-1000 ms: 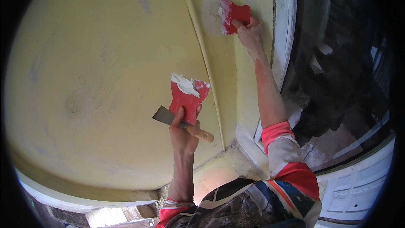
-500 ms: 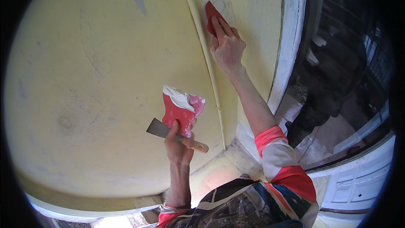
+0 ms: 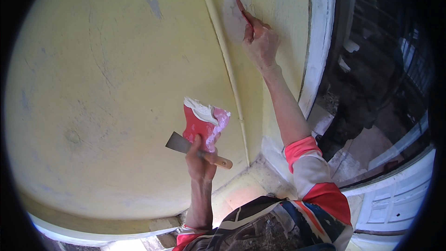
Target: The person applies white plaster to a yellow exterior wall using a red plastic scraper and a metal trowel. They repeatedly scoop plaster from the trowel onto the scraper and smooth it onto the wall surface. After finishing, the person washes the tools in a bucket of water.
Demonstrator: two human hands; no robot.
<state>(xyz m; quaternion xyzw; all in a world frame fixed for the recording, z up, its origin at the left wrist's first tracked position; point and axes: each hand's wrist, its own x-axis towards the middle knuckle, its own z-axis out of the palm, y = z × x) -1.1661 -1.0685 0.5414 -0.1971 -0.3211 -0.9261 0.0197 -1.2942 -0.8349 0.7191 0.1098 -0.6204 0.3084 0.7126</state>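
Note:
My left hand [image 3: 200, 162] grips a red plastic spreader [image 3: 199, 122], its top edge loaded with white filler [image 3: 200, 108], together with a metal putty knife [image 3: 178, 143] whose wooden handle points right. My right hand [image 3: 261, 45] holds a second red spreader [image 3: 239, 4], seen nearly edge-on, against a whitish filled patch [image 3: 232, 21] high on the yellow wall [image 3: 107, 88]. A yellow-painted pipe [image 3: 218, 42] runs down the wall just left of that patch and above my left hand's tools to the bottom corner.
A white frame [image 3: 320, 37] borders a dark glass pane [image 3: 371, 83] with reflections at the right. A white slatted panel [image 3: 390, 200] is at lower right. A dusty tiled floor or ledge [image 3: 237, 188] lies below the wall, and a curved white edge [image 3: 102, 233] runs along the lower left.
My right hand swung leftward across the patch with its spreader turning edge-on, then moved slightly right and up. My left hand dropped slightly with both tools. The patch looks more spread out.

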